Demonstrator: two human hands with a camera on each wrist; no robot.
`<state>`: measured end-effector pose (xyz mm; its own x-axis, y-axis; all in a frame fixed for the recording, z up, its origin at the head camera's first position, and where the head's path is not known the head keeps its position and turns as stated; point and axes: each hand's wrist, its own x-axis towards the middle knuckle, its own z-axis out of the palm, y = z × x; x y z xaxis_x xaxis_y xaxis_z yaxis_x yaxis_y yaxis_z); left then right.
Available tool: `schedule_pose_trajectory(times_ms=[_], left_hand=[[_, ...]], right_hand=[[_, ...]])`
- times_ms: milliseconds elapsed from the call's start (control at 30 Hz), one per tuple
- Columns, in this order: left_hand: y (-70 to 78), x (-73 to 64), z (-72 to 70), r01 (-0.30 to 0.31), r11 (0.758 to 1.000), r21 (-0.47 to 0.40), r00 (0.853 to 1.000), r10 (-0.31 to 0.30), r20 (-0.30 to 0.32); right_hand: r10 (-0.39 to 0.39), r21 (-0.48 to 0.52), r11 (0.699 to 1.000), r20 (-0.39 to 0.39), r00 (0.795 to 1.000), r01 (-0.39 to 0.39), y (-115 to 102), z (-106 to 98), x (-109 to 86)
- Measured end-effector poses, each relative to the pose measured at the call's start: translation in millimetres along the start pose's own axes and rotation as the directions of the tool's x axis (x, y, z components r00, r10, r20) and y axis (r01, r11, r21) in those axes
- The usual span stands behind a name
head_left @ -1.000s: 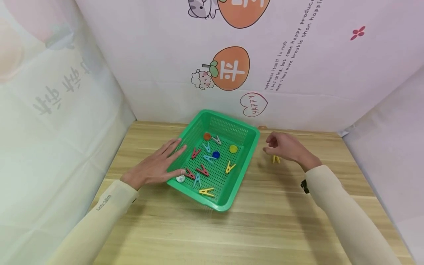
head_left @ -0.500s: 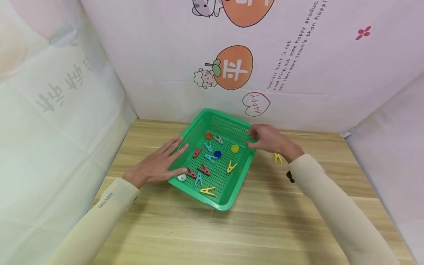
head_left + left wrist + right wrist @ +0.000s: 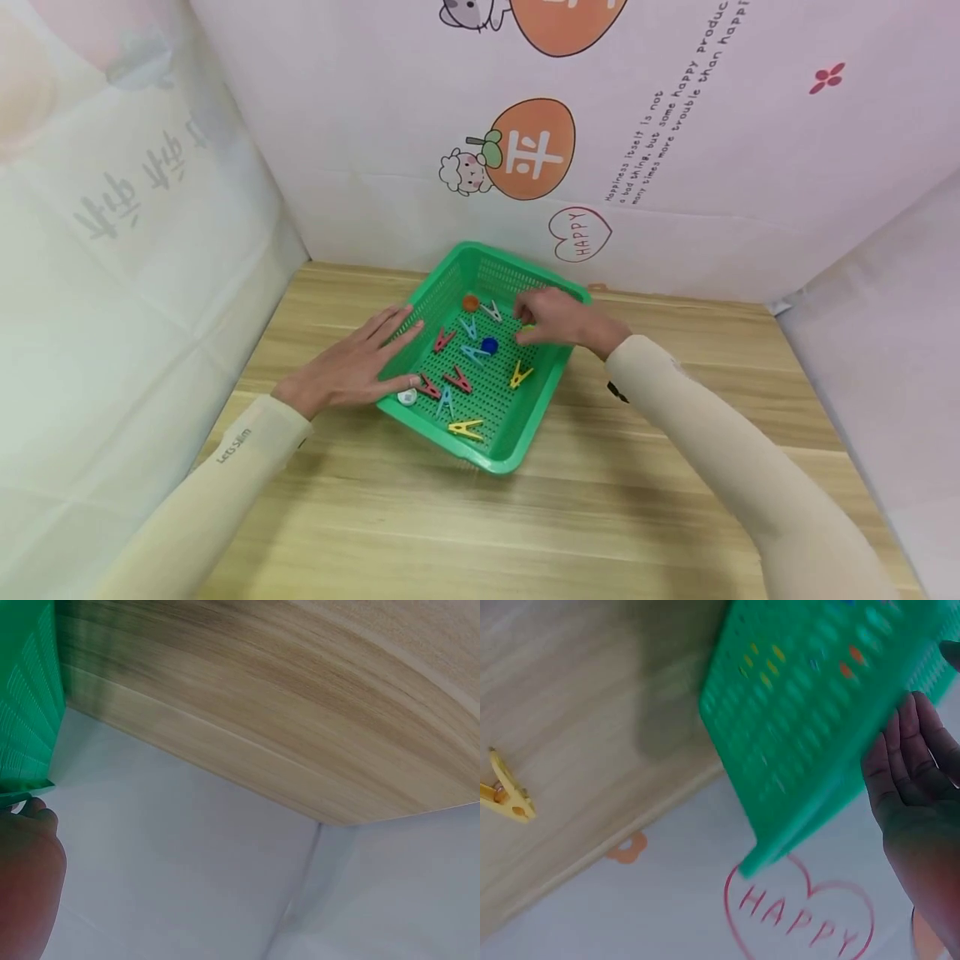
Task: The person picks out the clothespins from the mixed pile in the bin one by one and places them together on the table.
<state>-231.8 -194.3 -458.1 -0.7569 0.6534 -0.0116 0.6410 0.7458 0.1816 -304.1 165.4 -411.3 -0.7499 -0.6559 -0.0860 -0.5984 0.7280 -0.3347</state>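
Note:
A green plastic basket (image 3: 543,402) sits on the wooden table. My left hand (image 3: 356,358) rests on its left rim, fingers spread, thumb close to a white bottle cap (image 3: 407,397). Over the basket's back right part reaches my right hand (image 3: 558,318), thumb and fingers apart and loosely bent around a partly covered yellow cap (image 3: 528,330); no object shows in its grasp. Inside lie several clothespins, among them a red clothespin (image 3: 459,380), a yellow clothespin (image 3: 519,375) and a grey clothespin (image 3: 491,312), plus a blue cap (image 3: 489,346) and an orange cap (image 3: 470,303).
Another yellow clothespin (image 3: 506,799) lies on the table outside the basket, seen in the right wrist view; my right arm covers it in the head view. White printed cloth (image 3: 375,208) hangs as walls behind and beside the table (image 3: 420,533).
My right hand has moved left from beside the yellow clothespin on the table, over the basket's right rim, to above the yellow cap. The left hand stays on the rim.

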Motion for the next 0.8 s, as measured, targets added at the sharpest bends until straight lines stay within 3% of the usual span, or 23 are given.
schedule_pose_trajectory(times_ms=[300, 800], left_hand=[[-2.8, 0.4, -0.7, 0.005, 1.0, 0.003, 1.0, -0.005, 0.003], [-3.5, 1.6, 1.9, -0.003, 1.0, 0.006, 1.0, 0.003, -0.002]], right_hand=[[-0.028, -0.048, 0.998, 0.15, 0.988, 0.036, -6.7, 23.6, 17.5], [-0.053, -0.089, 0.993, 0.235, 0.971, 0.075, -22.2, 36.1, 40.5]])
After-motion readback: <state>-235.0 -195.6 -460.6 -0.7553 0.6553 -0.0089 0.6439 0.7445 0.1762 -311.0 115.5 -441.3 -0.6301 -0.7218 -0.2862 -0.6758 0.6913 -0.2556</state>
